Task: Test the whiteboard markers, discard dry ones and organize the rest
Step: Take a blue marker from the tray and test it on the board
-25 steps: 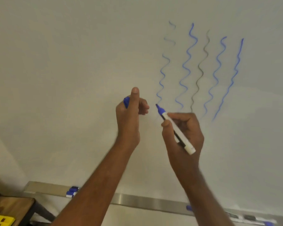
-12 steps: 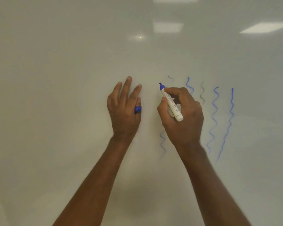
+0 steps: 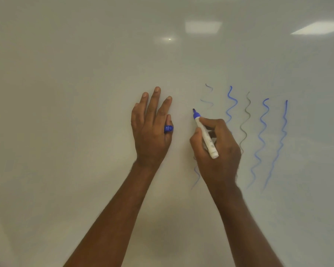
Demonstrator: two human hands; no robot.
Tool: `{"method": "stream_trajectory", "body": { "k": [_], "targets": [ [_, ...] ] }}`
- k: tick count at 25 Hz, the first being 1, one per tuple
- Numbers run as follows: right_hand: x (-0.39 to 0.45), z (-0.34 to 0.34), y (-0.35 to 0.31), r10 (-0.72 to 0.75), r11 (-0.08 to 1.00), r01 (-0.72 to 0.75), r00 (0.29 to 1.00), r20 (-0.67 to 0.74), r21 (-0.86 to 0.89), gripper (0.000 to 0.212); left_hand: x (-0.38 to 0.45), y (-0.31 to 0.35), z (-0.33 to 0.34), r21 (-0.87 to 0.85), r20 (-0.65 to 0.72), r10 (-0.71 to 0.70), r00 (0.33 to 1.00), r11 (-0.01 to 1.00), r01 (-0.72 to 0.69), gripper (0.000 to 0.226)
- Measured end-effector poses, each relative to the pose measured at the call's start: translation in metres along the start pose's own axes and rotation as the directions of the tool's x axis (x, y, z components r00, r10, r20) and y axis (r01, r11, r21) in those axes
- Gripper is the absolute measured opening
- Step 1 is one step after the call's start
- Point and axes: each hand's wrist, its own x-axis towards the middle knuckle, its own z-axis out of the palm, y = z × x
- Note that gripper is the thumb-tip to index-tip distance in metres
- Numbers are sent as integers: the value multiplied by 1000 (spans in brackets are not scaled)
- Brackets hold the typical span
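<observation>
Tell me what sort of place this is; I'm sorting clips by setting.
Probably an office or classroom: a large whiteboard fills the view, squiggles are drawn on it, and square ceiling lights reflect in its surface.

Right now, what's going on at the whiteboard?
A person is testing a white-barrelled blue whiteboard marker, gripped in the right hand with its tip at the white whiteboard. The left hand rests flat on the board, fingers straight, with the blue marker cap tucked by the thumb. To the right are wavy test lines: a faint, broken one, three solid blue and one grey.
</observation>
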Motion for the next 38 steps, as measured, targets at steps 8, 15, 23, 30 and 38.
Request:
{"method": "stream_trajectory", "body": {
  "k": [8,15,23,30,38],
  "targets": [
    [-62,-7,23,-2,997,8,998,69,-76,19,-6,2,-1,3,-6,2,1000,1000,-2,43],
    [-102,-17,34,72,994,-57,981,179,-90,20,-19,3,0,-2,27,8,1000,1000,-8,43],
    [-139,-34,45,162,982,-126,943,290,-139,21,-30,5,-1,-34,73,-18,997,999,20,45],
    [-161,-78,44,445,863,-505,786,430,30,30,-58,25,-27,-254,227,-147,963,945,204,35],
    [-211,-157,32,525,740,-650,719,455,174,19,-187,129,-106,-330,773,-557,304,55,942,20]
  ]
}}
